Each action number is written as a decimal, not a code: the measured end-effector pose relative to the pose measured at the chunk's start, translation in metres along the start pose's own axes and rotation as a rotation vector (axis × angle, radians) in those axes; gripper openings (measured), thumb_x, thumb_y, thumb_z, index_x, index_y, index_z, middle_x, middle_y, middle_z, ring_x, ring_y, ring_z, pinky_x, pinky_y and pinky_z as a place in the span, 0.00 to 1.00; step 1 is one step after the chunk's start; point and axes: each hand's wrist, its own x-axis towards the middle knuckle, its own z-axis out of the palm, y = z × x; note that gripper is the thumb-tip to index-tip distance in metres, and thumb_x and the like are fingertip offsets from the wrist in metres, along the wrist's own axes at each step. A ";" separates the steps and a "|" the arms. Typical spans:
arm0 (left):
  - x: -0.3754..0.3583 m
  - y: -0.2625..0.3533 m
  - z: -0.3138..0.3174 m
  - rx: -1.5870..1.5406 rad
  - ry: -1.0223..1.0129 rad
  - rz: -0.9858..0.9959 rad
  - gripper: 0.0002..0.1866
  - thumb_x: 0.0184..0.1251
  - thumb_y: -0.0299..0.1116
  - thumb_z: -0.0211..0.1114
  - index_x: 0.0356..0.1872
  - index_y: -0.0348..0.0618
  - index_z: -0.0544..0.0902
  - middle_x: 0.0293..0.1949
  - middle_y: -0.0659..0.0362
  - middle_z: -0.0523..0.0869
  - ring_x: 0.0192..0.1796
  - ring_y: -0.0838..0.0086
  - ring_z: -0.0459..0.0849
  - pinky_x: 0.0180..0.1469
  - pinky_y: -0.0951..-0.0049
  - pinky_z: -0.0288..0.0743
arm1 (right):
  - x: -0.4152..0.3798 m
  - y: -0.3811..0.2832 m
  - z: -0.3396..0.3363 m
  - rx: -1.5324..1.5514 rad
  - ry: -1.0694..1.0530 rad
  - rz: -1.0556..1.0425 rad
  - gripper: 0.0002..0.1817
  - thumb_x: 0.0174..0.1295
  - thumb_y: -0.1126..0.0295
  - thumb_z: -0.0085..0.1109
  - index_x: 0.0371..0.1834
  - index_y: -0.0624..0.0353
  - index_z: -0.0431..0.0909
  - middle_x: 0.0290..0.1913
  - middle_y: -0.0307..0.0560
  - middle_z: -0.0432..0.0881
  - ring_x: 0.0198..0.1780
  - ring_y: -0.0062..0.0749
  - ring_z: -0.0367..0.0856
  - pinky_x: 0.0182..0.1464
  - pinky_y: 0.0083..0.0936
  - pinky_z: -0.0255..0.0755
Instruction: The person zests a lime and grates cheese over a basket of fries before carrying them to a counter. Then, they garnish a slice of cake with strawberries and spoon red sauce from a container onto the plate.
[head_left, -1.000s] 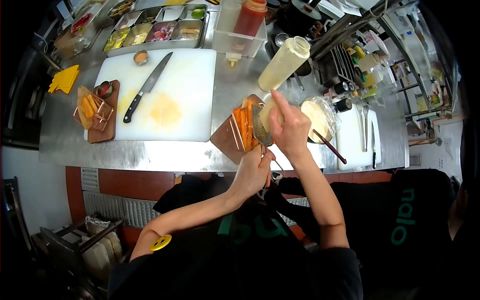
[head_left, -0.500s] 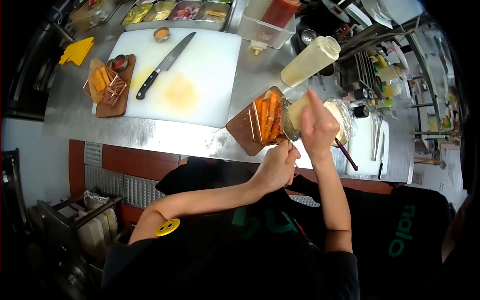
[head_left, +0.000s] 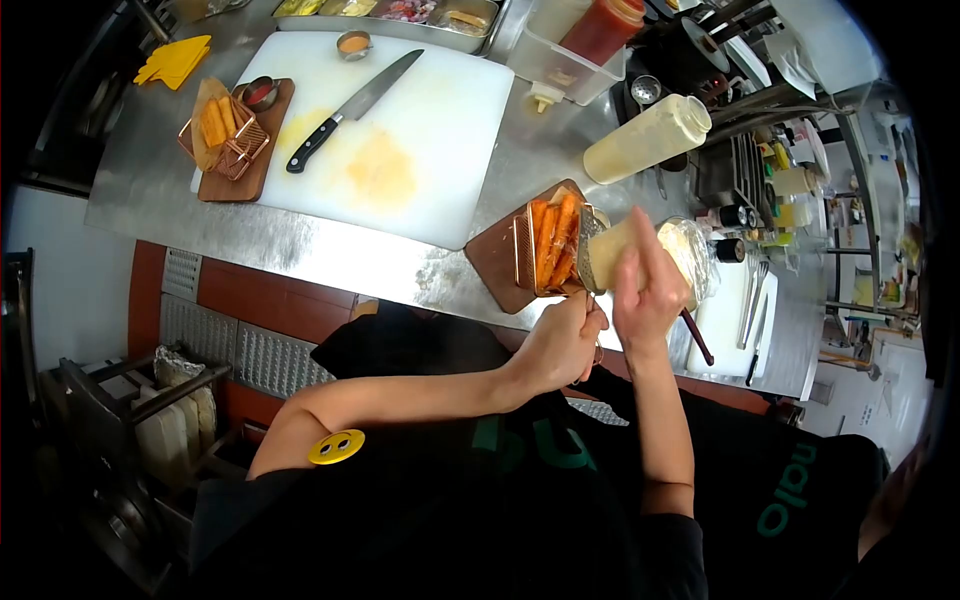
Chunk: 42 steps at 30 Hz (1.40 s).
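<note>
My left hand [head_left: 562, 345] is closed around the handle of a metal grater [head_left: 591, 262], which stands tilted beside the fries. Pressed to the grater's face is a pale block of cheese [head_left: 612, 247], gripped in my right hand [head_left: 650, 292]. Orange-brown fries [head_left: 556, 240] fill a copper wire basket [head_left: 524, 250] just left of the grater. Under the basket lies a wooden board [head_left: 488, 262], at the counter's near edge. My fingers hide most of the grater's handle.
A white cutting board [head_left: 455, 150] bears a knife [head_left: 345, 118] and a small sauce cup [head_left: 353, 45]. Another basket of fried sticks [head_left: 215, 122] sits at left. A squeeze bottle [head_left: 647, 140] and a plastic-covered bowl [head_left: 688, 255] stand near my right hand. A person in black [head_left: 830, 480] is close at right.
The view has shifted, so the counter items sit differently in the frame. My right hand and the cheese have moved slightly down along the grater; both grips look the same.
</note>
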 end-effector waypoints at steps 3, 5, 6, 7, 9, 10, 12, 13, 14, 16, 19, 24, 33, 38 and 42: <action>-0.002 -0.003 0.000 0.041 -0.057 -0.001 0.10 0.67 0.27 0.43 0.32 0.30 0.69 0.17 0.55 0.74 0.12 0.74 0.73 0.15 0.73 0.66 | -0.002 0.019 0.010 0.027 -0.014 0.101 0.20 0.53 0.79 0.50 0.51 0.66 0.76 0.36 0.58 0.83 0.29 0.36 0.82 0.36 0.26 0.73; -0.003 0.002 -0.003 0.030 -0.049 -0.014 0.10 0.67 0.27 0.43 0.32 0.30 0.69 0.18 0.55 0.75 0.12 0.74 0.73 0.15 0.73 0.66 | -0.008 0.010 0.009 0.037 -0.032 0.146 0.19 0.53 0.79 0.50 0.51 0.66 0.76 0.37 0.58 0.83 0.32 0.36 0.83 0.38 0.26 0.74; -0.004 0.004 -0.004 0.022 -0.040 -0.029 0.10 0.67 0.27 0.42 0.32 0.29 0.69 0.19 0.54 0.75 0.12 0.74 0.73 0.15 0.73 0.66 | -0.008 0.004 0.007 0.088 0.012 0.061 0.20 0.53 0.79 0.50 0.52 0.64 0.76 0.37 0.57 0.83 0.32 0.35 0.83 0.37 0.25 0.74; -0.004 0.005 -0.006 0.022 -0.038 -0.029 0.10 0.67 0.27 0.42 0.32 0.29 0.69 0.19 0.54 0.75 0.12 0.74 0.73 0.15 0.73 0.66 | -0.008 0.001 0.006 0.139 0.057 -0.024 0.21 0.53 0.79 0.50 0.52 0.62 0.76 0.37 0.57 0.83 0.31 0.35 0.83 0.36 0.25 0.74; -0.005 0.006 -0.006 0.009 -0.040 -0.054 0.10 0.67 0.26 0.42 0.33 0.29 0.69 0.20 0.54 0.75 0.12 0.74 0.73 0.15 0.73 0.66 | -0.008 0.010 0.011 0.111 0.076 -0.060 0.21 0.53 0.79 0.50 0.53 0.62 0.76 0.38 0.57 0.83 0.32 0.35 0.83 0.36 0.25 0.74; -0.005 0.002 -0.005 0.016 -0.033 -0.006 0.10 0.67 0.26 0.42 0.33 0.29 0.69 0.21 0.54 0.76 0.13 0.74 0.74 0.15 0.73 0.66 | -0.007 0.015 0.014 0.106 0.036 0.036 0.21 0.53 0.79 0.50 0.52 0.64 0.76 0.38 0.58 0.83 0.33 0.36 0.83 0.37 0.26 0.74; -0.007 0.005 -0.006 0.036 -0.050 -0.037 0.10 0.67 0.26 0.42 0.33 0.29 0.69 0.22 0.54 0.76 0.13 0.74 0.74 0.15 0.73 0.67 | -0.005 0.014 0.014 0.080 -0.025 0.137 0.20 0.53 0.79 0.49 0.52 0.67 0.75 0.39 0.59 0.83 0.35 0.38 0.84 0.39 0.26 0.74; -0.006 0.007 -0.008 0.057 -0.061 -0.065 0.10 0.67 0.26 0.42 0.33 0.28 0.69 0.22 0.54 0.76 0.13 0.73 0.75 0.15 0.73 0.67 | -0.006 0.012 0.015 0.080 -0.023 0.137 0.20 0.53 0.79 0.49 0.52 0.67 0.75 0.39 0.59 0.83 0.35 0.38 0.84 0.39 0.26 0.74; -0.003 0.007 -0.009 0.059 -0.062 -0.063 0.10 0.67 0.26 0.42 0.33 0.28 0.69 0.22 0.54 0.76 0.13 0.73 0.75 0.15 0.73 0.67 | -0.008 0.011 0.016 0.091 0.050 0.048 0.21 0.53 0.79 0.49 0.52 0.65 0.76 0.39 0.58 0.83 0.34 0.37 0.83 0.37 0.26 0.74; 0.001 0.004 -0.011 0.022 -0.022 -0.018 0.10 0.67 0.27 0.43 0.33 0.27 0.69 0.23 0.53 0.77 0.13 0.73 0.75 0.15 0.72 0.68 | -0.008 0.001 0.009 0.067 0.058 -0.046 0.21 0.54 0.78 0.49 0.53 0.62 0.76 0.38 0.57 0.83 0.31 0.35 0.83 0.34 0.25 0.73; 0.000 0.002 -0.011 0.064 -0.026 0.028 0.11 0.67 0.27 0.43 0.33 0.27 0.68 0.24 0.52 0.77 0.13 0.72 0.75 0.15 0.72 0.68 | -0.006 0.010 0.015 0.104 0.001 0.099 0.20 0.53 0.79 0.50 0.51 0.64 0.76 0.37 0.57 0.83 0.33 0.36 0.83 0.36 0.26 0.74; -0.002 0.014 -0.018 0.132 -0.041 0.004 0.10 0.66 0.27 0.44 0.32 0.27 0.69 0.23 0.51 0.78 0.13 0.72 0.75 0.16 0.71 0.68 | -0.004 0.007 0.025 0.053 0.107 0.051 0.19 0.54 0.78 0.50 0.51 0.63 0.77 0.37 0.58 0.83 0.29 0.36 0.82 0.34 0.25 0.73; -0.005 0.023 -0.015 0.211 -0.041 -0.075 0.11 0.67 0.28 0.44 0.30 0.29 0.71 0.16 0.54 0.74 0.13 0.72 0.75 0.17 0.71 0.66 | -0.007 0.002 0.017 0.042 0.131 0.005 0.19 0.53 0.78 0.52 0.50 0.62 0.78 0.24 0.53 0.79 0.21 0.35 0.76 0.26 0.27 0.69; -0.004 0.021 -0.013 0.230 -0.031 -0.105 0.11 0.68 0.29 0.45 0.31 0.32 0.71 0.14 0.56 0.73 0.12 0.73 0.74 0.17 0.71 0.66 | -0.009 0.021 0.029 0.049 0.175 -0.010 0.20 0.52 0.78 0.54 0.51 0.58 0.78 0.18 0.48 0.73 0.18 0.35 0.71 0.23 0.28 0.65; -0.005 0.021 -0.014 0.224 -0.024 -0.084 0.11 0.68 0.29 0.45 0.30 0.33 0.71 0.13 0.57 0.72 0.13 0.74 0.73 0.17 0.72 0.65 | -0.004 0.017 0.016 0.030 0.190 -0.022 0.20 0.52 0.77 0.54 0.51 0.58 0.78 0.19 0.48 0.74 0.19 0.35 0.72 0.24 0.28 0.66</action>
